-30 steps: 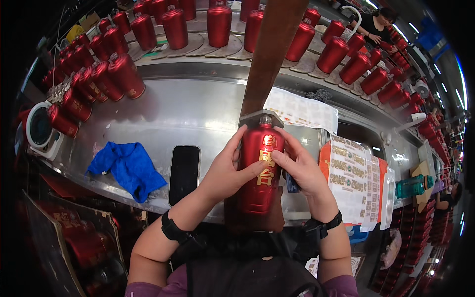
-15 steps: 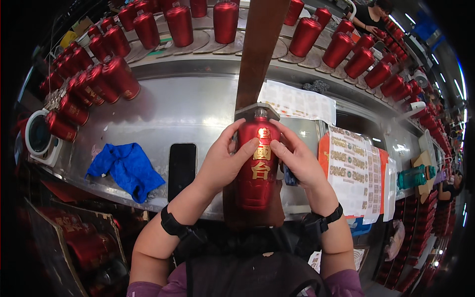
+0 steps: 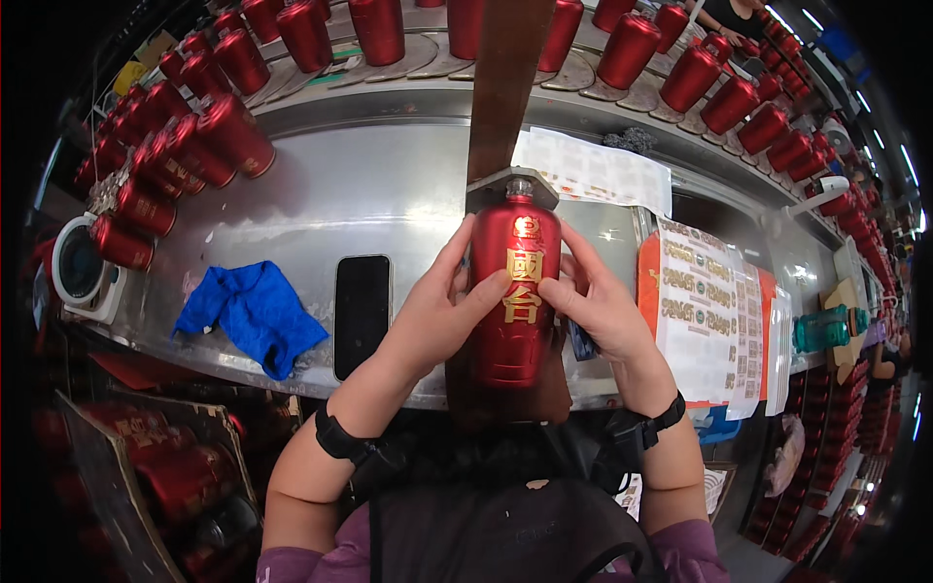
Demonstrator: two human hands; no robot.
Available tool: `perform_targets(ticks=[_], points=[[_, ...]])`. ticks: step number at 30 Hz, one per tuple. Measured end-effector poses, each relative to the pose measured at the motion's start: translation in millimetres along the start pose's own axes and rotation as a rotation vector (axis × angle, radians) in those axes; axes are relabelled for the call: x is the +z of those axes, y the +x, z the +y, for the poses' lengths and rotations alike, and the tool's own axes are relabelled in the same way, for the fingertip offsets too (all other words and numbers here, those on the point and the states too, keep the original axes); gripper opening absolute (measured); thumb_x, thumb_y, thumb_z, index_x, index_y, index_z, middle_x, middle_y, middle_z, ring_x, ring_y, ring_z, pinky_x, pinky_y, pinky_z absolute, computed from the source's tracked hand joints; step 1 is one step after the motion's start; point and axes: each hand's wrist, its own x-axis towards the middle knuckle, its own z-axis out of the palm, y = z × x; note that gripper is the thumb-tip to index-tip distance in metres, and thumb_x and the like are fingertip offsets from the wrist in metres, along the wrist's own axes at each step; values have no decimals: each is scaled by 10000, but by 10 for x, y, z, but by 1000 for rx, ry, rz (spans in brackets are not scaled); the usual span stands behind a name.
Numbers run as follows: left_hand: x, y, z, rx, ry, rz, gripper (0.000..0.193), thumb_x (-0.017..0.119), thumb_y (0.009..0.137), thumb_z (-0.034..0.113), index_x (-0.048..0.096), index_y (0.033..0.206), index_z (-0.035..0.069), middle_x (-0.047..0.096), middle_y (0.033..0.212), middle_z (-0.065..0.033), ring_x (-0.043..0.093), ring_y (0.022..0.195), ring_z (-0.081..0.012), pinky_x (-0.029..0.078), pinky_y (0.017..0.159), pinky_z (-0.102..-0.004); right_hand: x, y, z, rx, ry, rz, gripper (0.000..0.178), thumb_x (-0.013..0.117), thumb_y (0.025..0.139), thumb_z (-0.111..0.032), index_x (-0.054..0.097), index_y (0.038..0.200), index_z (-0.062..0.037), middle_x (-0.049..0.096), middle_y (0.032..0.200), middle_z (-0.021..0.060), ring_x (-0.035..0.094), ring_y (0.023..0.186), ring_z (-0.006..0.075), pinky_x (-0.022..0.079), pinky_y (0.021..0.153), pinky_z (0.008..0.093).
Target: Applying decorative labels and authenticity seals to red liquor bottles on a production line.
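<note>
A glossy red bottle (image 3: 515,352) with raised gold characters and a clear neck lies in front of me, its neck pointing away and its base toward me. My left hand (image 3: 445,306) wraps its left side, thumb on the front beside the gold lettering. On the opposite side my right hand (image 3: 607,306) presses it, thumb on the front edge of the lettering. Both hands are closed on the bottle. A brown board (image 3: 507,403) lies beneath it, and a grey metal bracket (image 3: 544,189) sits around the neck end. The fingertips behind the bottle are hidden.
A blue cloth (image 3: 255,316) and black phone (image 3: 362,316) lie left on the metal table (image 3: 369,185). Printed gold sticker sheets (image 3: 695,321) lie right. Red bottles (image 3: 233,136) stand at left; others ride the curved conveyor (image 3: 418,58) behind. A brown post (image 3: 503,87) rises centrally.
Both thumbs have slid down the bottle's front toward its base. The conveyor bottles have shifted to the right. The whole view has tilted slightly, so the table appears higher.
</note>
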Motion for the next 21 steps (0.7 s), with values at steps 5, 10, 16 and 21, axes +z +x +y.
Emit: perform_targets(ticks=[5,10,16,21], points=[[24,-94,-25,20,2,-98,944,700,929,93,26,1584,3,452,1459,-187,519,1293,-205,447,1070,-340,-10,-124,164,16,61,-48,912,760,872,-91,199,1592,-66,532,1338,150,457,730,-28,420,695,156],[42,-91,37,6,9,-128,961,692,910,20,13,1589,22,386,1504,-180,493,1322,-208,425,1102,-357,27,-161,185,-9,64,-38,964,797,834,-90,202,1593,-73,540,1341,156,463,715,-24,415,665,159],[52,-90,37,24,7,-133,928,648,916,-35,15,1592,26,394,1500,-163,489,1327,-214,428,1100,-362,38,-201,111,19,70,-26,974,810,824,-100,205,1587,-56,550,1338,174,539,792,19,454,713,183],[85,-96,29,28,-19,-101,921,689,903,12,75,1590,34,448,1460,-146,520,1292,-203,456,1064,-357,63,-158,48,80,252,-33,896,771,877,-141,217,1572,-31,556,1336,182,623,1044,135,508,882,264]])
